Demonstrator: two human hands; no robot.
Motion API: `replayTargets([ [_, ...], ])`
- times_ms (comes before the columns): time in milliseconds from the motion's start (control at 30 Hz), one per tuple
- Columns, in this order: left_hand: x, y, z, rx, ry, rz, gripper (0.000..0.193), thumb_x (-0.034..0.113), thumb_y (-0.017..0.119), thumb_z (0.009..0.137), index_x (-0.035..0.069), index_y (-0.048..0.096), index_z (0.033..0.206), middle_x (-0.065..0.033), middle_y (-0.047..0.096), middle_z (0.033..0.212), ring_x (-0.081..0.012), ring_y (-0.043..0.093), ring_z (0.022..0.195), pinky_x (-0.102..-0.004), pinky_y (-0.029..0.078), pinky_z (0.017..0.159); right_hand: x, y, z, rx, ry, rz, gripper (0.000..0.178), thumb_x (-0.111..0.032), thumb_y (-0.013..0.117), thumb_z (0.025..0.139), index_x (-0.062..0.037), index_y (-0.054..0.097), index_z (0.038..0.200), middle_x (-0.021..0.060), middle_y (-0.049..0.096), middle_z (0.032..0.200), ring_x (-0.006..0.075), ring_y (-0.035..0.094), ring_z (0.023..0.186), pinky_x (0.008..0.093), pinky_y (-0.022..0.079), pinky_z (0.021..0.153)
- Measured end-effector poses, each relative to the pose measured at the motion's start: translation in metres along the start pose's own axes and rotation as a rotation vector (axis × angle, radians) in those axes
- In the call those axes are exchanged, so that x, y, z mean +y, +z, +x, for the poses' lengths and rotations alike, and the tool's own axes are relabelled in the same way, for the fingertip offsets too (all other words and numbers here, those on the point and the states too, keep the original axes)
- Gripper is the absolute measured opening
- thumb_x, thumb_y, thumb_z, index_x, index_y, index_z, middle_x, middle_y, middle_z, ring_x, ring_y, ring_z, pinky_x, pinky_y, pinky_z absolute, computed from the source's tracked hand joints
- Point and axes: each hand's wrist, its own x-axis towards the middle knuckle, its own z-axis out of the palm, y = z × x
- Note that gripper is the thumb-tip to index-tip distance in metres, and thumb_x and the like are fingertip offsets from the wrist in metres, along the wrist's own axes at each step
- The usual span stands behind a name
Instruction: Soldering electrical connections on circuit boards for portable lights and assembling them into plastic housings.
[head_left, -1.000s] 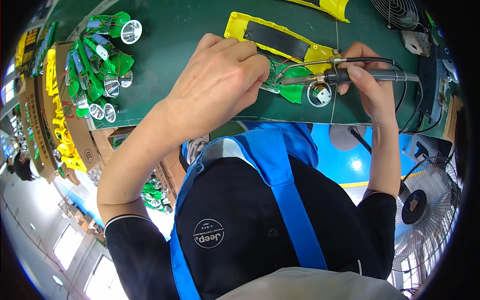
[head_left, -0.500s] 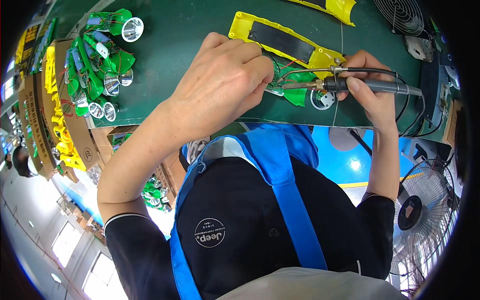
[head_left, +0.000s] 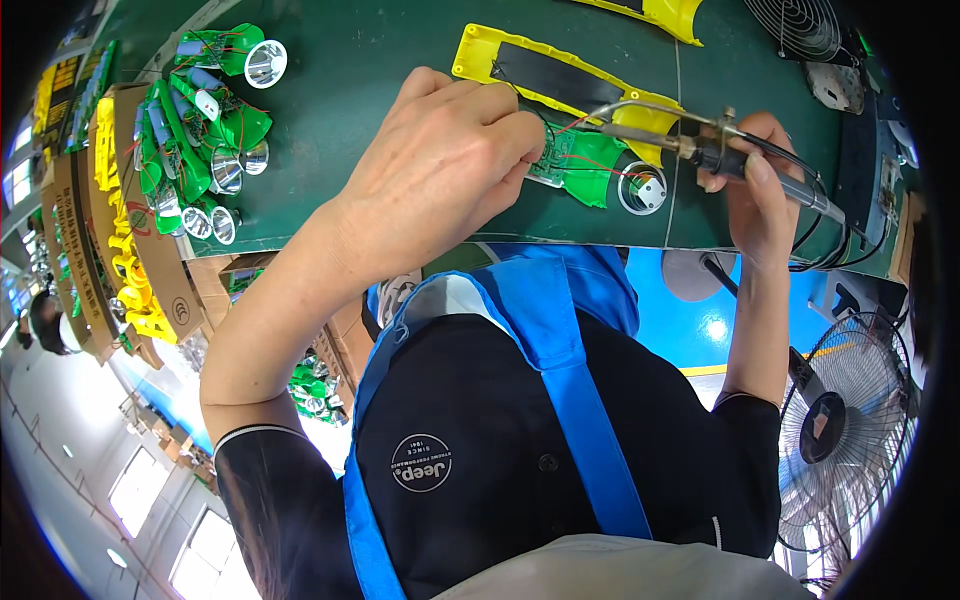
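My right hand [head_left: 758, 190] is closed around a soldering iron [head_left: 722, 160] with a thin curved metal tube clamped along it. Its tip points left, over the yellow casing's lower edge, above the lamp assembly. My left hand [head_left: 450, 160] is pinched at the left end of a small circuit board [head_left: 550, 165]; what its fingertips hold is hidden. That board joins a green plastic lamp part [head_left: 592, 170] with red wires and a round reflector [head_left: 641, 188]. Behind them lies a yellow casing half [head_left: 478, 45] with a black panel inside; a dark wire runs from it toward my left fingers.
At the left of the green bench top [head_left: 340, 60] is a pile of similar green lamp assemblies [head_left: 185, 135]. Yellow parts [head_left: 125, 260] hang by a cardboard box [head_left: 160, 240]. Another yellow casing [head_left: 680, 18] and a wire-guarded fan [head_left: 795, 28] stand at the back; a larger fan [head_left: 825, 425] is lower right.
My right hand has drawn the soldering iron up and to the right, off the board, uncovering the green part and red wires. The left hand stays nearly where it was.
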Motion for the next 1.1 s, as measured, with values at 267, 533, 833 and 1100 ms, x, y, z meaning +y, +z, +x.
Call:
replayTargets([
  [267,-0.009,-0.049,0.067,-0.183,-0.234,-0.005,0.021,0.012,0.065,0.074,0.003,0.057,0.091,-0.0139,0.055,0.103,-0.0288,0.053,0.099,-0.0360,0.040,0.082,0.008,0.001,0.034,0.197,-0.576,-0.260,0.035,-0.023,0.053,0.090,0.0014,0.042,0.112,0.0185,0.063,0.090,0.0241,0.064,0.084,0.0315,0.046,0.079],
  [533,-0.028,-0.026,-0.010,0.167,0.153,0.252,0.039,0.015,0.070,0.060,0.010,0.053,0.096,-0.0078,0.054,0.098,-0.0269,0.051,0.097,-0.0386,0.038,0.086,0.012,0.028,0.066,0.153,-0.538,-0.411,0.028,-0.010,0.050,0.091,-0.0033,0.037,0.115,0.0164,0.062,0.099,0.0230,0.061,0.098,0.0338,0.042,0.092],
  [833,-0.056,-0.023,-0.049,0.418,0.045,0.007,0.048,0.004,0.071,0.058,0.007,0.049,0.101,-0.0122,0.056,0.103,-0.0313,0.054,0.092,-0.0408,0.044,0.078,0.038,0.005,0.055,0.284,-0.438,-0.402,0.030,-0.010,0.054,0.088,-0.0034,0.041,0.114,0.0135,0.056,0.100,0.0217,0.060,0.087,0.0344,0.049,0.079],
  [1100,-0.154,-0.060,0.115,0.680,-0.391,-0.007,0.030,0.009,0.065,0.075,0.005,0.047,0.099,-0.0171,0.058,0.086,-0.0352,0.058,0.081,-0.0422,0.046,0.068,0.036,0.010,0.060,0.220,-0.549,-0.326,0.029,-0.019,0.047,0.093,-0.0048,0.038,0.116,0.0166,0.058,0.101,0.0232,0.060,0.091,0.0377,0.042,0.090],
])
